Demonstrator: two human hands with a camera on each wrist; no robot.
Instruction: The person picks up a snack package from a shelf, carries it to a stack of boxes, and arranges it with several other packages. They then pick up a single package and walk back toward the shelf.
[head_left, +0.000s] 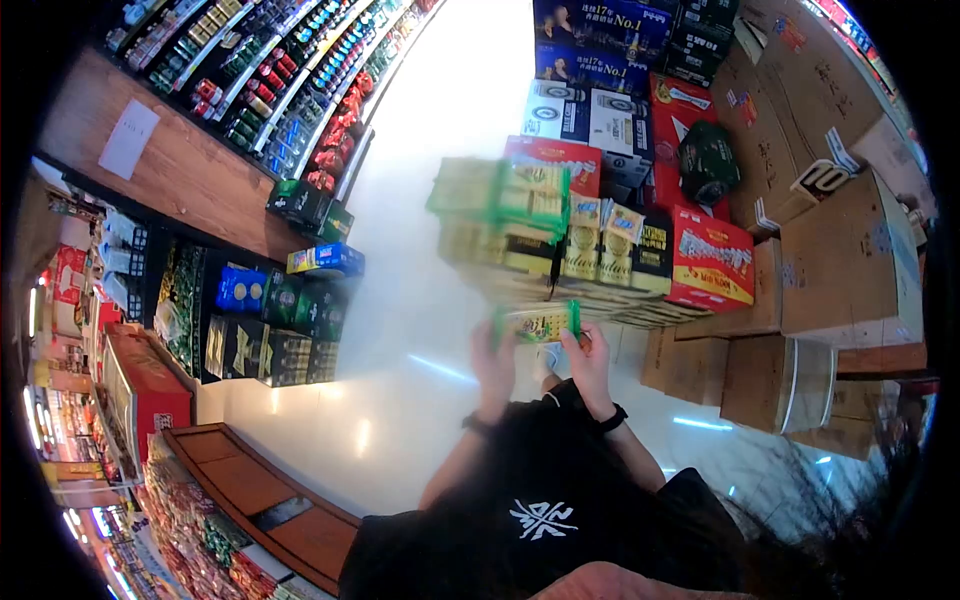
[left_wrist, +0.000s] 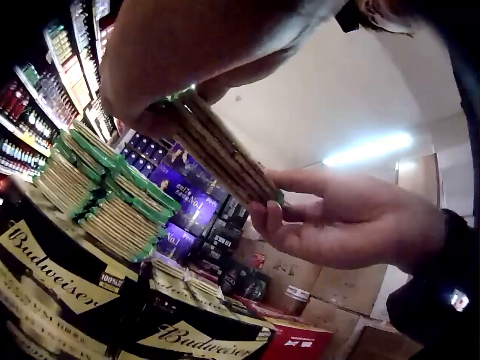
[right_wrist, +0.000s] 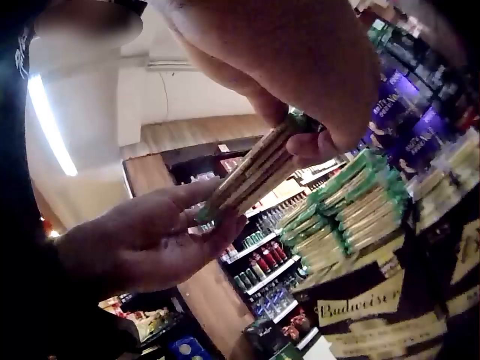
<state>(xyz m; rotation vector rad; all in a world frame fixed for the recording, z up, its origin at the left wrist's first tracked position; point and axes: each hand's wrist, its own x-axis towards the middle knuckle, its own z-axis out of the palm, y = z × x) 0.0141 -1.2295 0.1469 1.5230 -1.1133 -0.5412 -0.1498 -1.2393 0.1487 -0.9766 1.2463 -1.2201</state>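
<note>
Both hands hold a short stack of flat packets with green ends (head_left: 533, 326) in front of the body. Seen from the wrists, several thin tan layers lie together in the stack (left_wrist: 225, 154). My left hand (head_left: 493, 367) grips one end, with its fingers (right_wrist: 199, 232) along that edge. At the opposite end, my right hand (head_left: 592, 362) pinches the stack between thumb and fingers (left_wrist: 270, 214). Just beyond stand piles of similar green-edged packets (left_wrist: 124, 221), blurred in the head view, on black and gold Budweiser boxes (left_wrist: 56, 274).
Red beer cartons (head_left: 712, 258) and brown cardboard boxes (head_left: 850, 265) are stacked to the right. Shelves of cans and bottles (head_left: 290, 90) run along the left, past a wooden ledge (head_left: 190, 165). Pale shiny floor (head_left: 400, 300) lies between them.
</note>
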